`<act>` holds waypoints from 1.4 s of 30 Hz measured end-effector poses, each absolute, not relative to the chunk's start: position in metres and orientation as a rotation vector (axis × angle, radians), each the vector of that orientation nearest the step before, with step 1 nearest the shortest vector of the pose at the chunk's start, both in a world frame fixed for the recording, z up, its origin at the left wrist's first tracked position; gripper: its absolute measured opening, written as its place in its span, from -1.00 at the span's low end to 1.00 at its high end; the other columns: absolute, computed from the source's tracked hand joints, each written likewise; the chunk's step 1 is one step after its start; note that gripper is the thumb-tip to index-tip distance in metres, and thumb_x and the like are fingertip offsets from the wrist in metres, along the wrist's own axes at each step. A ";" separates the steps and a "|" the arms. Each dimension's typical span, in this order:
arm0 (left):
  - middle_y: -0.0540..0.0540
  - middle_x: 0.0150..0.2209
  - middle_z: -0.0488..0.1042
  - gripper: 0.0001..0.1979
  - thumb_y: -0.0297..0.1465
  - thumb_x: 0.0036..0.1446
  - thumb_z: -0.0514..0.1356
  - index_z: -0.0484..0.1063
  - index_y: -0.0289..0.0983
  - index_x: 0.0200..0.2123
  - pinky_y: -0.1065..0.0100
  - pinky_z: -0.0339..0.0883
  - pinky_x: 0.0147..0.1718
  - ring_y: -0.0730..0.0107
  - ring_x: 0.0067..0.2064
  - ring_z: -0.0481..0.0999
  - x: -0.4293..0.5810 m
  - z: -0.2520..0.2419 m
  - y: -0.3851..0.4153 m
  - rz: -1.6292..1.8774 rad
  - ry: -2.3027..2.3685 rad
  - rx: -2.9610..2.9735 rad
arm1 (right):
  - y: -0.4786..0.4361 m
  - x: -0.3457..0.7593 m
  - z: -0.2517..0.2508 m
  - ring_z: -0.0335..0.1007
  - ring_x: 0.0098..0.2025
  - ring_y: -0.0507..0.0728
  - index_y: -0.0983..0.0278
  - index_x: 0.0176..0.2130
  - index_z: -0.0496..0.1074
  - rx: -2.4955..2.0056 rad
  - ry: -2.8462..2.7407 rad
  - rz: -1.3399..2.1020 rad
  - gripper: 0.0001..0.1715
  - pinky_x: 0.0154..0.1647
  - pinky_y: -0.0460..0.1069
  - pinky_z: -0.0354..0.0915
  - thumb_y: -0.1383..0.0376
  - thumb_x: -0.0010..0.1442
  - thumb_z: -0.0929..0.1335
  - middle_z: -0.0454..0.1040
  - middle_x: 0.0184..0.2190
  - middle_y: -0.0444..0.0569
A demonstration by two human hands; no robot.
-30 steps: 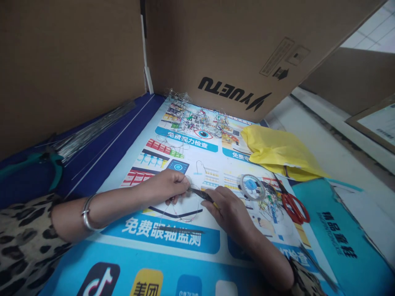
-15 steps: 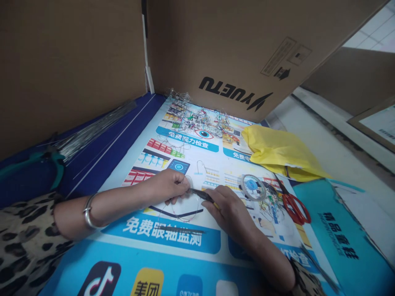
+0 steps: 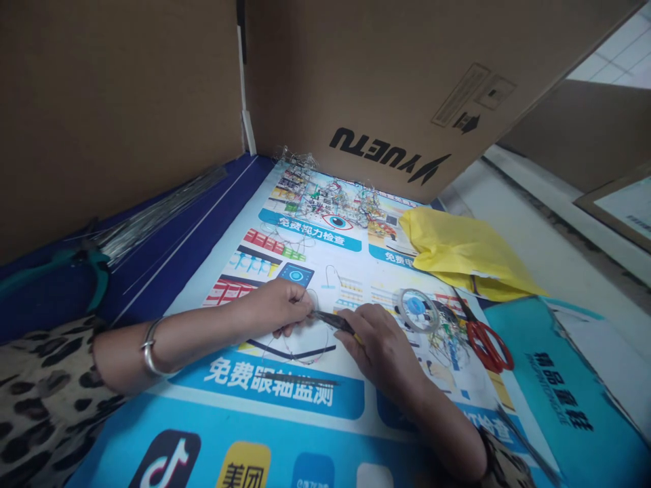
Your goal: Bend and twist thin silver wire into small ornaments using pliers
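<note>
Single head view, looking forward-down, close over printed mat [image 3: 285,407]; edges probably distorted.

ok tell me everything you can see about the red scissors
The red scissors lie flat on the printed poster, at its right edge beside the teal folder. Two glossy red loop handles, plastic by the look, point toward the person; the thin dark blades run away toward the yellow bag, apparently shut. No hand touches them. A tangle of fine wire pieces lies against their left side.

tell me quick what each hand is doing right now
left hand: fingers pinched shut on thin wire loop
right hand: closed on pliers
</note>
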State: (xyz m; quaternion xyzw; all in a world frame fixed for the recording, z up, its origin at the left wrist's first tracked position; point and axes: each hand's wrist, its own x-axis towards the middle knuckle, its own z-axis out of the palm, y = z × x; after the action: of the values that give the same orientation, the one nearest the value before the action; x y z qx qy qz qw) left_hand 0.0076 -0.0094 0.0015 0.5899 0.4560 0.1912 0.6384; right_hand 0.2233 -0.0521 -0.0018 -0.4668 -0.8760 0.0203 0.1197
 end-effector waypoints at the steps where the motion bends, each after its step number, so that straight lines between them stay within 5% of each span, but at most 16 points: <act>1: 0.09 -0.65 0.29 -0.83 -0.31 0.00 0.10 0.33 -0.30 -0.50 0.51 0.11 -0.71 0.58 -0.68 0.21 0.008 0.001 -0.010 0.442 1.044 1.351 | -0.052 0.222 -0.001 0.23 -0.25 0.15 0.30 -0.10 0.36 -1.368 -2.569 0.017 -0.70 -0.25 0.04 0.20 0.20 0.24 0.23 0.34 -0.34 0.03; 21: 0.12 -0.73 0.24 -0.80 -0.31 0.05 0.07 0.25 -0.27 -0.56 0.50 0.09 -0.70 0.58 -0.71 0.16 0.015 0.001 -0.021 0.527 1.122 1.281 | -0.056 0.218 0.004 0.20 -0.31 0.16 0.28 -0.11 0.35 -1.435 -2.636 -0.377 -0.72 -0.32 0.03 0.14 0.20 0.23 0.24 0.34 -0.38 0.01; 42: 0.10 -0.69 0.26 -0.80 -0.30 0.11 0.10 0.28 -0.30 -0.48 0.54 0.07 -0.72 0.60 -0.69 0.21 0.012 0.005 -0.017 0.661 1.230 1.134 | -0.053 0.217 -0.018 0.29 -0.26 0.13 0.28 -0.26 0.36 -1.353 -2.122 0.295 -0.77 -0.25 0.01 0.27 0.17 0.12 0.34 0.39 -0.36 0.00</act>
State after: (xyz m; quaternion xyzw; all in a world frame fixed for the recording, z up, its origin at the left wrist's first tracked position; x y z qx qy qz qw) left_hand 0.0121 -0.0166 0.0054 0.4934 0.5354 0.2878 0.6221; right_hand 0.2170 -0.0529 -0.0178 -0.5093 -0.7992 0.1110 0.2993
